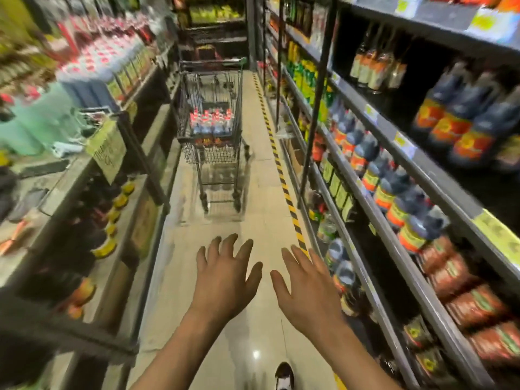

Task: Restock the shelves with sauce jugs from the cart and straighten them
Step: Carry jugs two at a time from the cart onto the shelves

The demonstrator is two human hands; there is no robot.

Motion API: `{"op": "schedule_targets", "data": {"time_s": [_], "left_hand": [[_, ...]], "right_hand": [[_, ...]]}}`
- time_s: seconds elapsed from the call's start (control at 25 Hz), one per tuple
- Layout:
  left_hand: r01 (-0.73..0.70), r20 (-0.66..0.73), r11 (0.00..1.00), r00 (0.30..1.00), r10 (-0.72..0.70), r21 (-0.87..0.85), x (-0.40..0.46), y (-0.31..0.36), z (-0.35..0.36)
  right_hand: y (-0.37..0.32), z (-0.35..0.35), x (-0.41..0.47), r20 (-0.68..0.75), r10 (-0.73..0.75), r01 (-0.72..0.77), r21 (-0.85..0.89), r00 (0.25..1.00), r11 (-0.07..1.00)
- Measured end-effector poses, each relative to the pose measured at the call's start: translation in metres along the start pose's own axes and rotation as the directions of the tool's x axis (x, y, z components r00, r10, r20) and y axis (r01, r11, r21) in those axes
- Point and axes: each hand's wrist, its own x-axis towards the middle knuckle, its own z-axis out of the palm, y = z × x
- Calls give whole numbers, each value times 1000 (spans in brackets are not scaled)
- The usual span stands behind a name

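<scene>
Pale, glossy floor tiles (253, 198) run down a narrow shop aisle between two walls of shelving, with a strip of yellow-and-black hazard tape (277, 161) along the right side. Both hands reach forward low in the view, palms down, fingers spread wide and holding nothing: the left hand (225, 280) and the right hand (308, 294) sit side by side, apart from each other. Well ahead of them stands a wire shopping cart (213, 130) in the middle of the aisle, nothing on the floor between it and the hands. Its basket holds the sauce jugs (211, 122), packed upright in rows, dark bodies with red-and-white caps. On the right, grey metal shelves (394, 220) carry dark bottles with orange labels (391, 190), lined along the edge, and red packets (472, 299) further near. Yellow price tags (498, 235) stick to the shelf edges. The left shelving (135, 220) is blurred; red-capped bottles (98, 63) fill its upper rows. A shoe tip (284, 374) shows at the bottom edge.
</scene>
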Motion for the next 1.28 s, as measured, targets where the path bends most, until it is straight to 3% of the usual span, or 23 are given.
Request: {"op": "schedule_targets", "data": {"time_s": [0.12, 0.32, 0.6, 0.92, 1.28], "left_hand": [[7, 17, 999, 1000, -7, 38, 73, -7, 1], [143, -14, 989, 990, -142, 28, 155, -43, 6], [279, 14, 960, 960, -279, -16, 261, -128, 41], [242, -32, 966, 969, -246, -93, 432, -223, 58], [298, 95, 950, 953, -289, -95, 569, -279, 88]], "right_hand": [[-7, -14, 78, 17, -49, 48, 57, 999, 997], [-28, -29, 193, 54, -144, 142, 33, 988, 989], [-67, 12, 345, 186, -173, 180, -18, 967, 984], [-138, 29, 535, 176, -199, 224, -134, 964, 965], [-148, 70, 681, 283, -136, 159, -61, 949, 985]]}}
